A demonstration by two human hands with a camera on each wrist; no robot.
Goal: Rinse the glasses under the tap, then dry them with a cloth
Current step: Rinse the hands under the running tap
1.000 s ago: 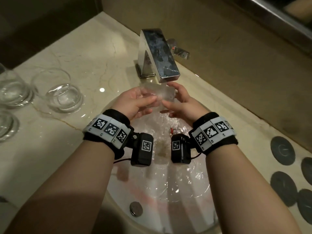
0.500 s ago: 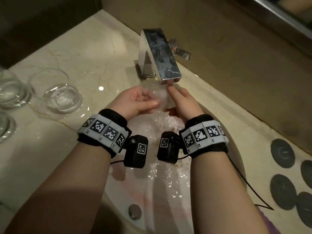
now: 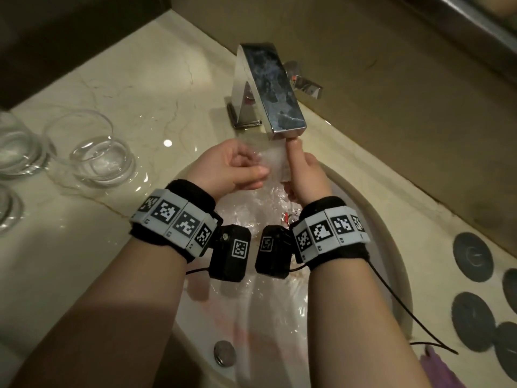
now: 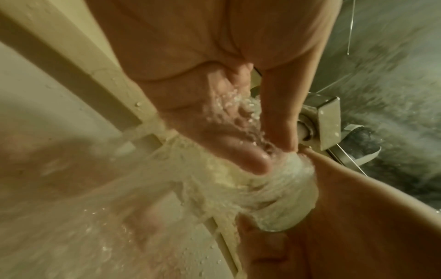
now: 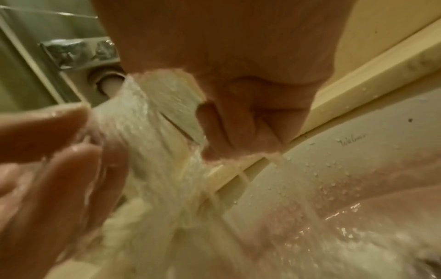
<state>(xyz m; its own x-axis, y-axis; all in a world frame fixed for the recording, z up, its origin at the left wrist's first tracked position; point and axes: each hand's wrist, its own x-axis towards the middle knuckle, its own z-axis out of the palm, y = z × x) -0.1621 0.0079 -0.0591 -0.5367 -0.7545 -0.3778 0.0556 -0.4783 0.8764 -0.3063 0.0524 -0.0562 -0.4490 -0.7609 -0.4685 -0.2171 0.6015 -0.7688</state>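
Observation:
A clear glass (image 3: 272, 161) sits in the water stream just below the chrome tap (image 3: 275, 91), held between both hands over the sink (image 3: 391, 247). My left hand (image 3: 246, 169) grips it from the left, thumb in front. From the right, my right hand (image 3: 299, 169) holds it with the index finger pointing up to the spout. In the left wrist view water foams over the glass (image 4: 286, 196) beneath my left fingers (image 4: 241, 151). In the right wrist view my curled right fingers (image 5: 238, 130) press the wet glass (image 5: 148, 122).
Three more clear glasses (image 3: 95, 152) (image 3: 16, 149) (image 3: 8, 208) stand on the wet marble counter at the left. Several dark round coasters (image 3: 472, 256) lie at the right. A purple cloth (image 3: 439, 368) shows at the bottom right edge. Water runs down the basin past a round metal plug (image 3: 223, 352).
My right hand has turned on the glass; its index finger now stands upright against the spout. Both wrists have drawn closer together. The glass stays under the stream.

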